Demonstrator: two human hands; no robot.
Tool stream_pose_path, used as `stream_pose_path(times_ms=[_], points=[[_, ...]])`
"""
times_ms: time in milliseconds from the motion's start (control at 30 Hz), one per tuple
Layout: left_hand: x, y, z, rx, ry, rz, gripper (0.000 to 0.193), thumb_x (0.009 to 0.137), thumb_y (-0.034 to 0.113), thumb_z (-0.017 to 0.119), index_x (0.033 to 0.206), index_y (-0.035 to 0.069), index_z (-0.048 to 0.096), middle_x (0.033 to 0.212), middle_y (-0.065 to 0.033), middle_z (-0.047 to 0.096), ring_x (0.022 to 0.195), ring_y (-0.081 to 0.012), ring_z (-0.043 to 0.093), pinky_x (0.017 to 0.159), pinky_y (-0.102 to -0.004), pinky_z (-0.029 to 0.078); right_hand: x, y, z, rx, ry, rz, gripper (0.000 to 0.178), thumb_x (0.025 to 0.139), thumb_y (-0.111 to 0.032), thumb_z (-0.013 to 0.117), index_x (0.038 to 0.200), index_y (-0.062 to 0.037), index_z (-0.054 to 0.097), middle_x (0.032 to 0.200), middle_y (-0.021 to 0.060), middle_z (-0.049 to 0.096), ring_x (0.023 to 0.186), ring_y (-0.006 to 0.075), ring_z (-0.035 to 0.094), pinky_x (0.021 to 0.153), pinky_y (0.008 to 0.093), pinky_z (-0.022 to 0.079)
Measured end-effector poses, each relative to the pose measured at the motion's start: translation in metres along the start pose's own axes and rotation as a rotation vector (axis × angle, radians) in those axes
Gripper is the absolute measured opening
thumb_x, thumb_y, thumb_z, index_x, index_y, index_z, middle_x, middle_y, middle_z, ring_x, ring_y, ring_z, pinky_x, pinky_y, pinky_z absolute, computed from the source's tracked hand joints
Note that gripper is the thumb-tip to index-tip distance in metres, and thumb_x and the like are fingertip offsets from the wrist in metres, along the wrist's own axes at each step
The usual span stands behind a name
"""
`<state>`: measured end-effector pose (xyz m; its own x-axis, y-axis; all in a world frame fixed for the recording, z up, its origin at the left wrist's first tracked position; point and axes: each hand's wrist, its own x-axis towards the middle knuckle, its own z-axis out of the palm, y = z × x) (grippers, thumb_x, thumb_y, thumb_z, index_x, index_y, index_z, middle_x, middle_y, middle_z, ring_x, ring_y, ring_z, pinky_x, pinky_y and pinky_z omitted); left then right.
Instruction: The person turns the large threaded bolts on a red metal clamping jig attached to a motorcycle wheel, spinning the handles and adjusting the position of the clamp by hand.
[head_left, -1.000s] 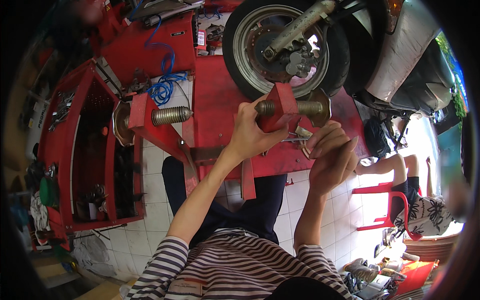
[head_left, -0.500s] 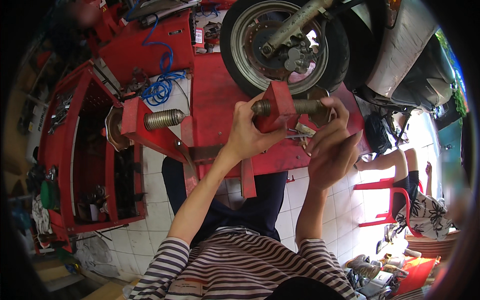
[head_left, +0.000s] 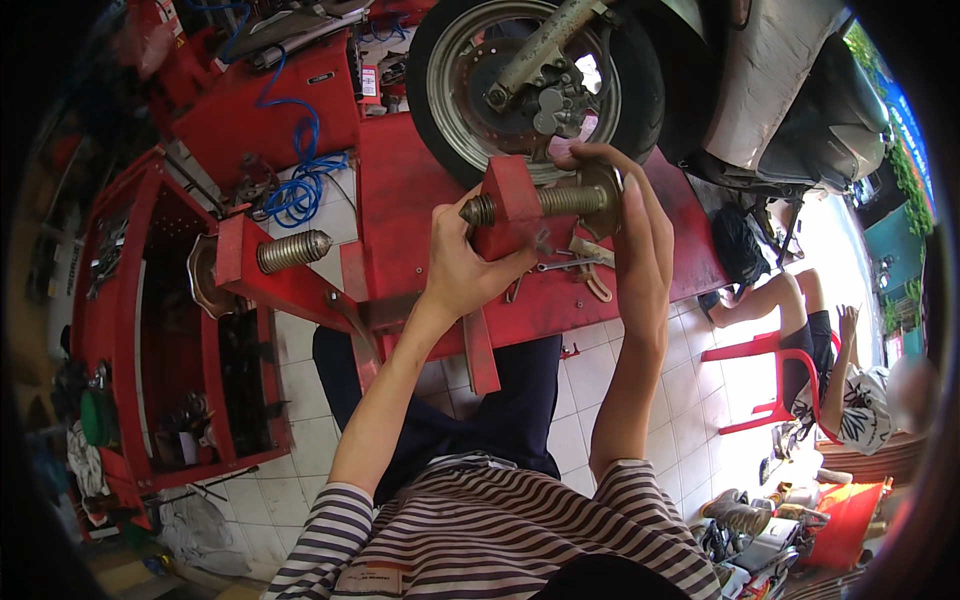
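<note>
My left hand grips the red clamp block of a wheel vise on a red lift table. A threaded screw runs through the block. My right hand wraps over the round metal disc at the screw's right end. A scooter's front wheel, with its brake disc and fork, stands just behind the block. A second threaded screw with its own red block sits to the left, untouched. Small wrenches lie on the table under my right hand.
A red tool trolley with tools stands at left. A blue coiled hose lies on red equipment behind. A person sits on a red plastic chair at right. Shoes and boxes crowd the lower right floor.
My right hand has moved up from below the screw to cover the disc at its right end. My left hand keeps its grip on the red block. The view has shifted slightly.
</note>
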<state>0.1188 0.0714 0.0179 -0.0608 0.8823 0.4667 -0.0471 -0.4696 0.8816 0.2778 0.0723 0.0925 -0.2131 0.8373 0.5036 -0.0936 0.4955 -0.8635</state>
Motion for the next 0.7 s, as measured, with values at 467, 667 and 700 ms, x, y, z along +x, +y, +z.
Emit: stream_pose_path(times_ms=[467,667,700], points=[[-0.003,-0.002,0.002,0.038,0.045,-0.006,0.04,0.064,0.008,0.075,0.102,-0.002,0.064,0.078,-0.007,0.069,0.064,-0.0168,0.064,0.064,-0.0267,0.048,-0.039,0.048,-0.019,0.106,0.103,-0.024,0.021,0.099,-0.014,0.044,0.107,0.0028,0.054,0.091,0.0136,0.064,0.079,0.0151,0.063,0.077,0.0277,0.048],[-0.002,-0.004,0.004,-0.045,0.057,0.025,0.037,0.065,0.008,0.075,0.098,-0.001,0.064,0.076,-0.0072,0.067,0.065,-0.0147,0.063,0.066,-0.0283,0.049,-0.003,0.003,-0.014,-0.04,-0.025,0.118,0.074,0.103,-0.053,0.015,0.122,0.0057,0.055,0.107,0.0118,0.064,0.098,0.0165,0.059,0.092,0.0307,0.043],[-0.002,-0.005,0.004,-0.058,0.058,0.034,0.032,0.067,0.007,0.075,0.096,-0.001,0.062,0.077,-0.0062,0.065,0.065,-0.0143,0.062,0.065,-0.0283,0.049,0.004,-0.005,-0.013,-0.051,-0.029,0.089,0.073,0.103,-0.053,0.015,0.119,0.0054,0.057,0.106,0.0122,0.063,0.099,0.017,0.059,0.093,0.0315,0.042]])
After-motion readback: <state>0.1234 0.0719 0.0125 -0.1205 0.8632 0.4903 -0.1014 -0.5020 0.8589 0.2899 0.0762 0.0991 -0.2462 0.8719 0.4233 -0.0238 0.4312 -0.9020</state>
